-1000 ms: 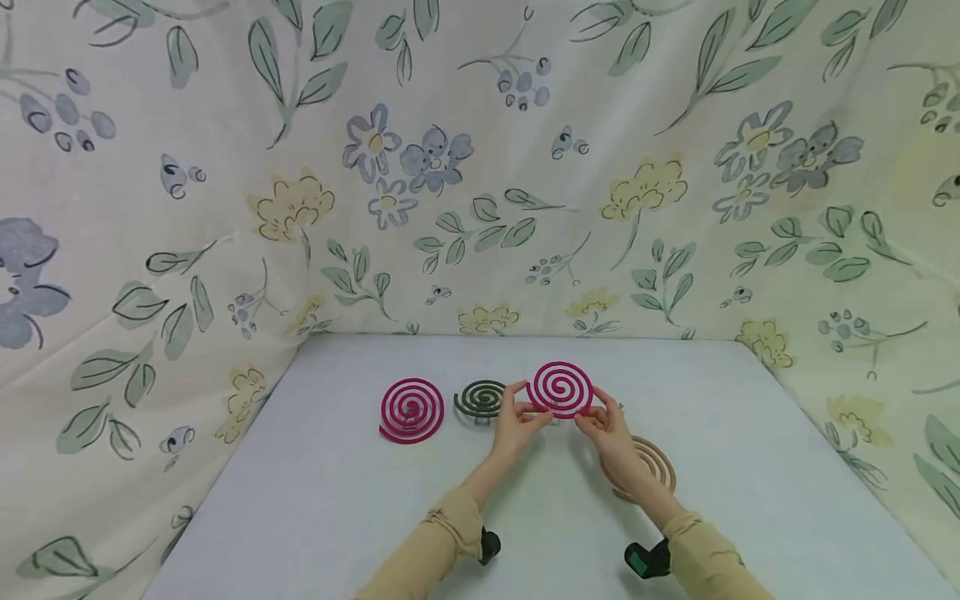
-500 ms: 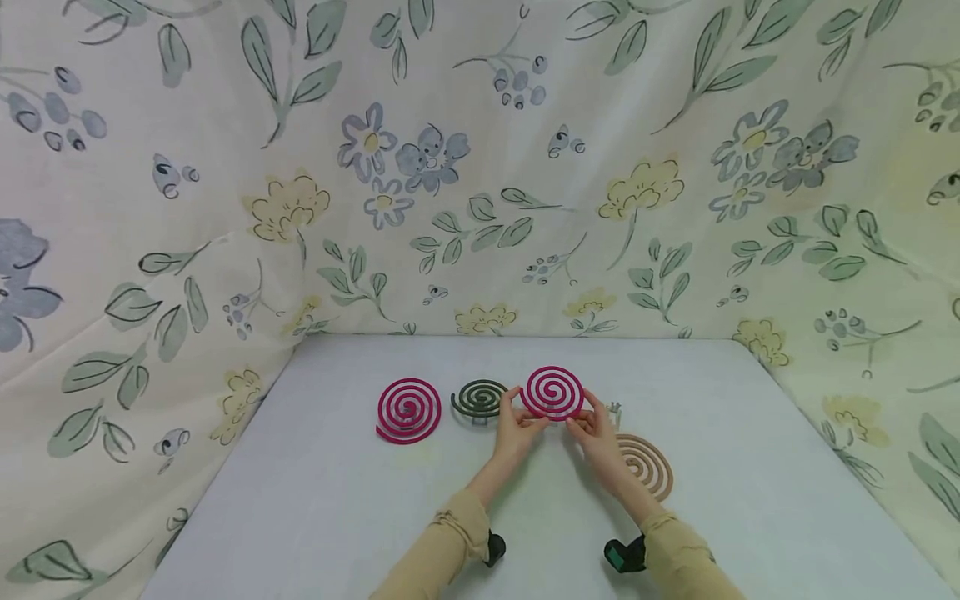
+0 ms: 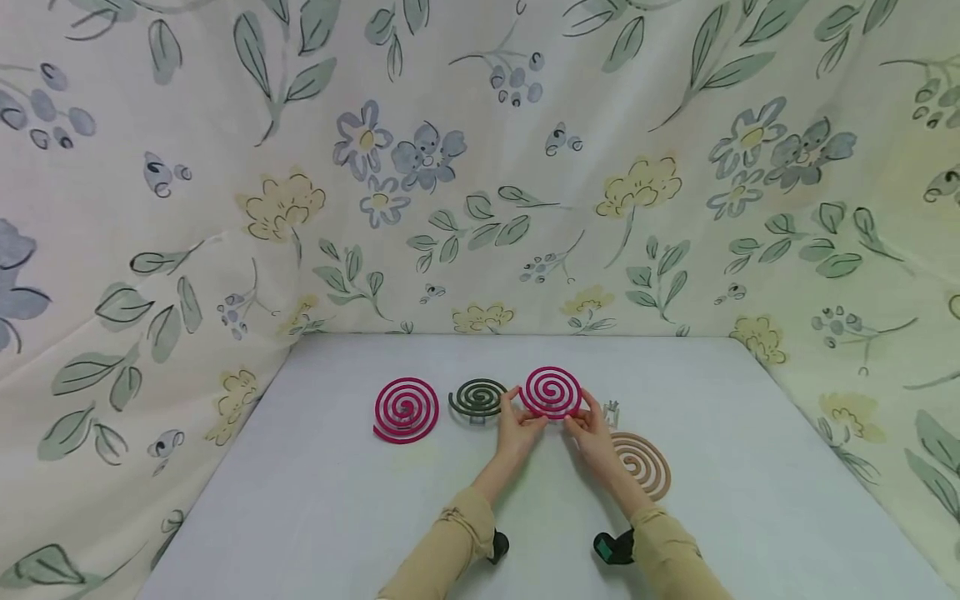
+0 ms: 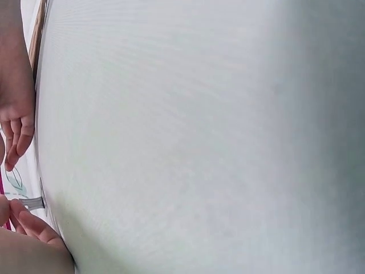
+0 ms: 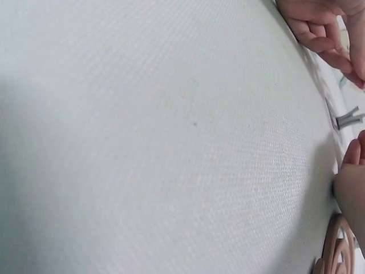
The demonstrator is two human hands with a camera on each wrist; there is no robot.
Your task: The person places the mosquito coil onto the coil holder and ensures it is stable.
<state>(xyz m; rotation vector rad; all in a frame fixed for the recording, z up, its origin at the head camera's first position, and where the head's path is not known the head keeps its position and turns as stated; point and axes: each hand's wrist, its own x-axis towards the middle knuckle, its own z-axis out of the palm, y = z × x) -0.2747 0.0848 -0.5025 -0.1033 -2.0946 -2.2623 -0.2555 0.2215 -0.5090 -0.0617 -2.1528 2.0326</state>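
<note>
A pink mosquito coil point(image 3: 551, 392) is pinched at its lower edge by both hands, one at each side. My left hand point(image 3: 516, 429) holds its left rim and my right hand point(image 3: 591, 429) its right rim, fingers and thumbs bent onto it. In the right wrist view a grey metal stand point(image 5: 349, 118) shows between the two hands, just below the coil. Left of the held coil a dark green mosquito coil point(image 3: 477, 397) sits on a small stand, partly overlapped by my left fingers. Farther left, another pink mosquito coil point(image 3: 406, 409) rests on its own stand.
A tan mosquito coil point(image 3: 645, 467) lies on the white table point(image 3: 315, 500), partly behind my right forearm. Just beyond my right hand stands a small metal stand point(image 3: 612, 414) with upright prongs. A floral cloth point(image 3: 480, 250) closes off the back and sides.
Both hands have shifted slightly left and lower with the pink mosquito coil. The metal stand at the right, mostly hidden by my right hand earlier, now shows. The view has drifted slightly.
</note>
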